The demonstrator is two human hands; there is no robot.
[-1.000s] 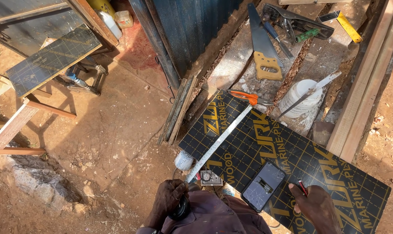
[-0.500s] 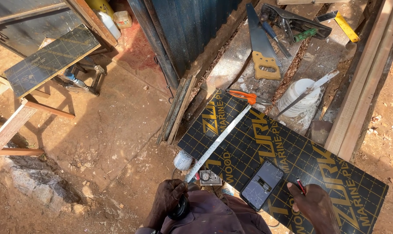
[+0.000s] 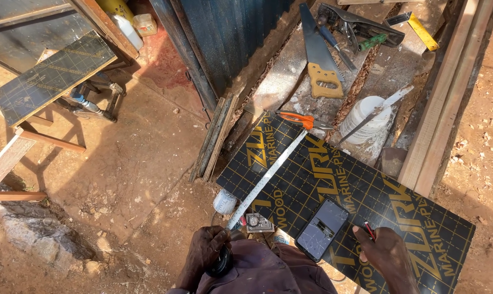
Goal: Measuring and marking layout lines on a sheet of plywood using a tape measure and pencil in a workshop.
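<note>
Glossy black film-faced plywood sheet (image 3: 366, 201)

We see a tape measure (image 3: 223, 260), its dark round case gripped at the near edge, with the pale blade (image 3: 268, 178) drawn out straight and lying diagonally across a black plywood board (image 3: 366, 196). That board is printed with a yellow grid and yellow lettering and lies flat, angled on the bench. A thin red pencil (image 3: 369, 231), as far as we can tell, touches the board's near part.
</note>
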